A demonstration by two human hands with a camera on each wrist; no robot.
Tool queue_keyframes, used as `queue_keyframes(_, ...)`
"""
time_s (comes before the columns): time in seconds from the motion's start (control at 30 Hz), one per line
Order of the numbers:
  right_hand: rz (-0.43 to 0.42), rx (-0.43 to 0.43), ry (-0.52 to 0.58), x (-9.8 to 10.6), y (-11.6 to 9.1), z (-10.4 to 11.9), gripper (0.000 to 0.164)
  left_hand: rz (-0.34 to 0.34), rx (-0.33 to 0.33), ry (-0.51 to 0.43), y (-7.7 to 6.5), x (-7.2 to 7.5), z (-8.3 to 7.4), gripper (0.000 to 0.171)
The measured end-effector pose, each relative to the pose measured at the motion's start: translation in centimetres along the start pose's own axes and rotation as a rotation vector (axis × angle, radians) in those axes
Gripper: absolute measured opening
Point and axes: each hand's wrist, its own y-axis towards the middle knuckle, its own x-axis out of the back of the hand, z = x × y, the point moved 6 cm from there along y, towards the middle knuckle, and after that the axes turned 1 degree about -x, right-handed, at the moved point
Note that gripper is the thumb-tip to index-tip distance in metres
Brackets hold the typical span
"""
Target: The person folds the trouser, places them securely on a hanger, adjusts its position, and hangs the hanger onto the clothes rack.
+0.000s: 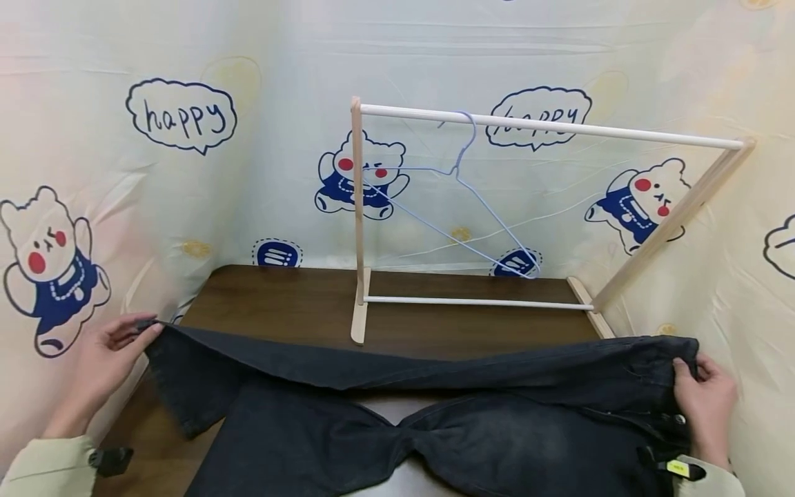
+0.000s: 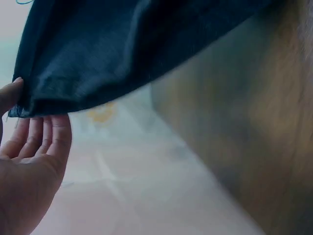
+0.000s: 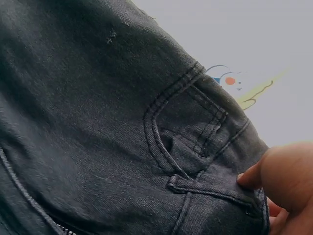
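Observation:
A pair of black jeans (image 1: 497, 435) stretches sideways across the front of the table, its far edge raised between both hands. My left hand (image 1: 114, 359) pinches the hem corner of one leg; in the left wrist view, thumb and fingers (image 2: 61, 134) grip that corner, with the cloth hanging from it. At the other end my right hand (image 1: 704, 404) holds the waistband. The right wrist view shows the thumb pressed on the waistband (image 3: 220, 191), close to a belt loop and a front pocket (image 3: 188, 125). The other leg lies nearer the camera, partly out of frame.
Behind the jeans stands a wooden rack (image 1: 358, 207) with a white top rail (image 1: 559, 126) and a lower bar. A blue wire hanger (image 1: 491, 207) hangs from the rail. Brown tabletop (image 1: 279, 297) shows beyond the jeans. A printed curtain (image 1: 186, 193) surrounds the table.

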Motion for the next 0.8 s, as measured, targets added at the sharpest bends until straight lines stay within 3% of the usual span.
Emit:
queue_keyframes(0.2, 0.015, 0.032, -0.103, -1.5, -0.1, -0.2, 0.04, 0.149, 0.014, 0.036, -0.8, -3.0, 3.1, 0.041)
queue_keyframes(0.33, 0.102, 0.068, -0.145, -2.9, -0.5, -0.1, 0.044, 0.213, 0.018, 0.087, -1.5, -3.8, 5.1, 0.045)
queue_keyframes(0.47, 0.138, 0.094, -0.155, -3.7, -0.8, 0.4, 0.042, 0.308, 0.079, 0.207, -2.0, -4.0, 6.1, 0.039)
queue_keyframes(0.6, 0.071, 0.147, -0.121, -3.3, -0.9, 0.8, 0.039, 0.329, 0.126, 0.228, -2.2, -4.1, 5.9, 0.031)
queue_keyframes(0.8, -0.133, 0.226, -0.061, -1.6, -1.1, 0.8, 0.033, 0.268, 0.013, 0.071, -1.3, -4.0, 4.9, 0.023)
